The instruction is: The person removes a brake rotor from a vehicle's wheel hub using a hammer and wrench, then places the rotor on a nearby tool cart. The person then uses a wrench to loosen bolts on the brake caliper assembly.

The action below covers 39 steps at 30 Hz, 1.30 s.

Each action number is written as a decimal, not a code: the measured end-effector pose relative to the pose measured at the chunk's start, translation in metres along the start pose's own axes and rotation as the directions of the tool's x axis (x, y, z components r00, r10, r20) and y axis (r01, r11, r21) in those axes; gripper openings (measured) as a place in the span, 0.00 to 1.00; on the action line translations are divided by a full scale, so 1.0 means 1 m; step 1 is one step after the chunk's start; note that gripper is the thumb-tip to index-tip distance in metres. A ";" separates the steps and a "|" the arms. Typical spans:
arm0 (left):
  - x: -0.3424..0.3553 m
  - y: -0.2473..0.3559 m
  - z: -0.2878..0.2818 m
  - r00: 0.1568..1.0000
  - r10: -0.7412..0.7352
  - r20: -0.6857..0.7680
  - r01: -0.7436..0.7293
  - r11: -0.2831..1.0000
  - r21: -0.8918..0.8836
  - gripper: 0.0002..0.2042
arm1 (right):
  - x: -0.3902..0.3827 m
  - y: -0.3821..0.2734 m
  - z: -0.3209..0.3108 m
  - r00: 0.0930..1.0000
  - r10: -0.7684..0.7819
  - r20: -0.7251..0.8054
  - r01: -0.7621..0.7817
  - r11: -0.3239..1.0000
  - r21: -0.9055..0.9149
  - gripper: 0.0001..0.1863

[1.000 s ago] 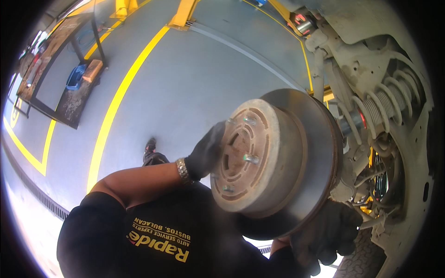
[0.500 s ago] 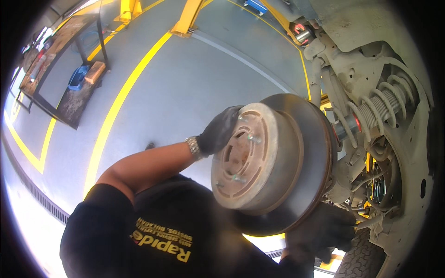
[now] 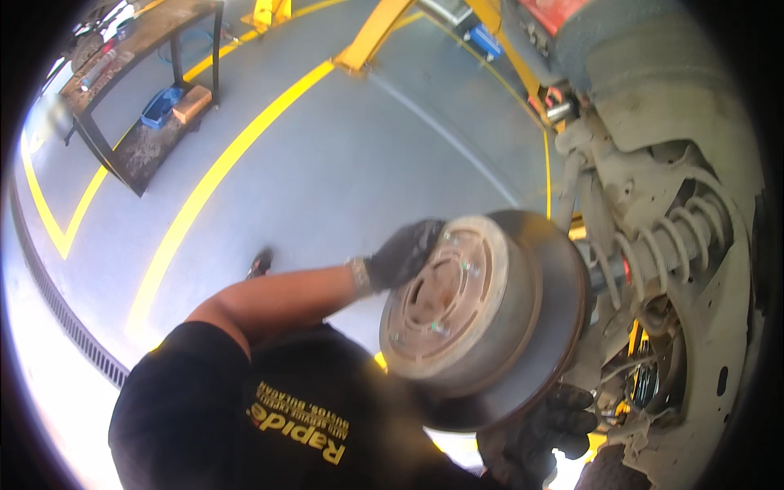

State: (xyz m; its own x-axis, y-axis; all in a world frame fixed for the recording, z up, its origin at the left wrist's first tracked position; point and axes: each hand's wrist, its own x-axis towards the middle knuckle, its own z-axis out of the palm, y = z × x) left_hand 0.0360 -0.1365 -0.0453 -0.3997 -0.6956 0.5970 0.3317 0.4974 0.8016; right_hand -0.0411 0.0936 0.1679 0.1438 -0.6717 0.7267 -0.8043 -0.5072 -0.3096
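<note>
1. Left hand (image 3: 406, 255) has shifted up the hub (image 3: 445, 294), fingers against its rim.
2. Right hand (image 3: 531, 437), fingers bent, is at the disc's (image 3: 559, 318) lower edge; I can't tell either grip.
3. Hub and disc sit beside the spring (image 3: 671, 247).

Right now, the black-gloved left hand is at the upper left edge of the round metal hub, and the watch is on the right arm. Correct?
Not quite: the head view shows the watch on the left arm. The black-gloved left hand is indeed at the upper left edge of the round metal hub.
</note>
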 end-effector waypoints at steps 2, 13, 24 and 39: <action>-0.005 -0.004 -0.005 0.996 -0.084 0.023 0.087 0.935 -0.343 0.29 | 0.016 0.004 -0.005 0.985 -0.029 0.169 0.056 0.986 -0.159 0.08; -0.062 0.078 -0.004 0.986 -0.161 0.039 0.160 0.987 0.033 0.30 | -0.011 -0.007 -0.017 0.946 0.060 0.318 -0.010 0.987 -0.158 0.11; -0.011 0.028 0.005 0.970 -0.215 0.116 0.244 0.885 -0.398 0.26 | -0.056 0.018 0.003 0.730 0.447 -0.517 0.399 0.336 0.853 0.19; -0.043 0.046 0.029 0.959 -0.283 0.013 0.239 0.784 -0.572 0.24 | 0.003 0.043 0.000 0.509 0.396 -0.764 0.800 0.110 0.589 0.21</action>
State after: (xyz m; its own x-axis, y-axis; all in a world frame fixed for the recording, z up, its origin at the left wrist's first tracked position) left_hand 0.0435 -0.0683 -0.0333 -0.4882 -0.8012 0.3459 0.6537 -0.0731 0.7532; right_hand -0.0753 0.0691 0.1566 -0.6862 -0.1298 0.7157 0.3665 -0.9116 0.1860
